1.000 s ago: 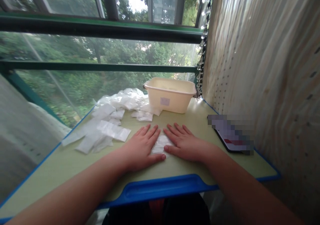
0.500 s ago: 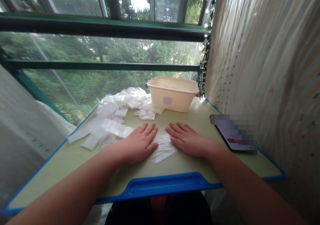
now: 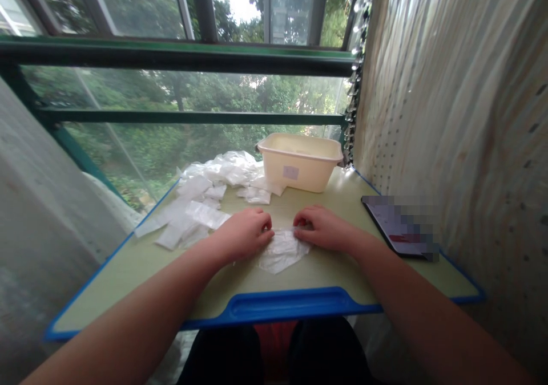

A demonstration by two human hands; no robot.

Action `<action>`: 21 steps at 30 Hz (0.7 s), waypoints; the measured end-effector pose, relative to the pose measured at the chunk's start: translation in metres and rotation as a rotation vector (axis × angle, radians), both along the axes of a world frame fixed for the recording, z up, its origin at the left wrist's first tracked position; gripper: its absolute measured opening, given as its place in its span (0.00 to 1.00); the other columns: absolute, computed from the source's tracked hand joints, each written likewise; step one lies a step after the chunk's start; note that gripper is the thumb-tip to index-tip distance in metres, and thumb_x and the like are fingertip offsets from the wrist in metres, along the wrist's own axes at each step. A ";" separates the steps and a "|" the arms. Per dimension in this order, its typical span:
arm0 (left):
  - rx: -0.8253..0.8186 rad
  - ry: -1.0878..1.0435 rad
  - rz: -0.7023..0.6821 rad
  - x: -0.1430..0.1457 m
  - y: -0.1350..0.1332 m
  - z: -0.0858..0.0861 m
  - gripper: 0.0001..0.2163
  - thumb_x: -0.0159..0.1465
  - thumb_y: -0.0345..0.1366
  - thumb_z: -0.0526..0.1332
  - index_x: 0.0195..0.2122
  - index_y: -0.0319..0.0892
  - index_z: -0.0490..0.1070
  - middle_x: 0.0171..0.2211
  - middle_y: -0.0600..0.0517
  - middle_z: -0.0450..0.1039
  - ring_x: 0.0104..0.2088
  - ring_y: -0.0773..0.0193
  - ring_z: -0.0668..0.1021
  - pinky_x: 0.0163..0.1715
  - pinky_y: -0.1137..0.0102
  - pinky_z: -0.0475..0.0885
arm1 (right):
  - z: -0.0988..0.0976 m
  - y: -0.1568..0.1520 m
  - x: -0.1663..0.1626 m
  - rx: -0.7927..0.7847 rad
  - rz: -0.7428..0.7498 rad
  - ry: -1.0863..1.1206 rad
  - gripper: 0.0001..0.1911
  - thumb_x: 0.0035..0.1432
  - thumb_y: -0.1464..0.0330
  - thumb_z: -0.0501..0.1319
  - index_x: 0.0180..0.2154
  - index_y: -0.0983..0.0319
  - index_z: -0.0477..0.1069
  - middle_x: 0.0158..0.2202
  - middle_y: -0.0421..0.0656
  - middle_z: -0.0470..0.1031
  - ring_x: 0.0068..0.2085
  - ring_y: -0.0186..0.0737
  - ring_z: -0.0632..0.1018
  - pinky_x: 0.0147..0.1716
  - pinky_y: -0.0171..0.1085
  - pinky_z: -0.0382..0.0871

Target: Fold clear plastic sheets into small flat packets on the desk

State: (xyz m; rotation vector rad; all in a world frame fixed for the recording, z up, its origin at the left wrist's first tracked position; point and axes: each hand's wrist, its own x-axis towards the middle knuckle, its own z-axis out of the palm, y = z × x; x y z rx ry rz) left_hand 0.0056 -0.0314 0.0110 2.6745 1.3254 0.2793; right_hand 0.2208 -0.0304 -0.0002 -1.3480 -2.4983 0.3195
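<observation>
A thin, crinkled, translucent white plastic bag (image 3: pixel 283 255) lies on the table between my hands, partly flattened. My left hand (image 3: pixel 245 234) has its fingers curled, thumb and fingertips pinching the bag's far left corner. At the far right corner, my right hand (image 3: pixel 324 229) pinches the bag's edge in the same way. The near part of the bag rests on the tabletop. Beyond my left hand spreads a heap of similar white plastic bags (image 3: pixel 229 171), some of them folded flat (image 3: pixel 208 214).
A cream plastic tub (image 3: pixel 302 165) with a small label stands at the back of the table. On the right lies a phone or tablet (image 3: pixel 398 231), partly blurred out. The blue table edge (image 3: pixel 291 305) has a groove in front. A curtain (image 3: pixel 449 117) hangs to the right.
Both hands have gone from lying flat with spread fingers to curled, pinching the bag's far edge. The bag's near edge has changed shape. The view has shifted slightly.
</observation>
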 end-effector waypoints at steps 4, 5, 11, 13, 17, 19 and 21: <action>0.001 -0.041 0.003 -0.002 0.005 -0.005 0.10 0.58 0.41 0.53 0.34 0.43 0.71 0.35 0.49 0.69 0.36 0.59 0.72 0.36 0.68 0.66 | 0.002 0.001 0.002 -0.041 -0.031 0.018 0.12 0.50 0.61 0.58 0.34 0.61 0.72 0.33 0.44 0.73 0.36 0.40 0.71 0.36 0.36 0.62; -0.002 -0.050 0.005 -0.003 0.006 -0.005 0.10 0.58 0.41 0.53 0.35 0.43 0.71 0.35 0.49 0.69 0.36 0.59 0.72 0.36 0.69 0.66 | 0.003 0.001 0.003 -0.064 -0.043 0.024 0.13 0.51 0.60 0.57 0.34 0.61 0.72 0.33 0.44 0.73 0.35 0.40 0.71 0.35 0.35 0.62; -0.071 -0.038 0.036 -0.007 0.010 -0.005 0.10 0.56 0.42 0.55 0.33 0.44 0.70 0.31 0.51 0.71 0.30 0.61 0.72 0.29 0.70 0.64 | 0.006 0.002 0.009 -0.140 -0.090 -0.010 0.15 0.47 0.58 0.59 0.34 0.61 0.71 0.32 0.44 0.73 0.33 0.39 0.71 0.30 0.34 0.61; -0.095 -0.037 0.045 -0.007 0.010 -0.004 0.10 0.56 0.42 0.55 0.34 0.44 0.70 0.29 0.51 0.72 0.29 0.61 0.72 0.27 0.71 0.63 | 0.006 0.002 0.009 -0.159 -0.096 -0.018 0.14 0.47 0.58 0.59 0.33 0.61 0.71 0.31 0.43 0.73 0.31 0.38 0.71 0.29 0.34 0.61; -0.164 -0.040 0.042 -0.006 0.009 0.001 0.09 0.55 0.41 0.55 0.28 0.43 0.70 0.26 0.52 0.72 0.27 0.62 0.72 0.24 0.72 0.61 | 0.007 0.002 0.008 -0.227 -0.090 0.010 0.13 0.47 0.59 0.59 0.31 0.62 0.71 0.29 0.42 0.72 0.30 0.38 0.71 0.27 0.33 0.60; -0.217 -0.059 0.026 -0.007 0.008 0.005 0.09 0.55 0.42 0.55 0.26 0.43 0.70 0.26 0.53 0.72 0.26 0.63 0.72 0.23 0.72 0.61 | 0.009 0.003 0.009 -0.261 -0.091 0.060 0.13 0.48 0.59 0.59 0.31 0.62 0.71 0.30 0.42 0.72 0.30 0.37 0.71 0.27 0.33 0.61; -0.295 -0.109 0.017 -0.008 0.007 0.009 0.10 0.55 0.43 0.56 0.27 0.42 0.70 0.26 0.53 0.72 0.27 0.63 0.72 0.24 0.72 0.62 | 0.011 0.003 0.010 -0.283 -0.097 0.127 0.13 0.48 0.60 0.58 0.31 0.63 0.70 0.30 0.41 0.72 0.31 0.37 0.71 0.28 0.33 0.62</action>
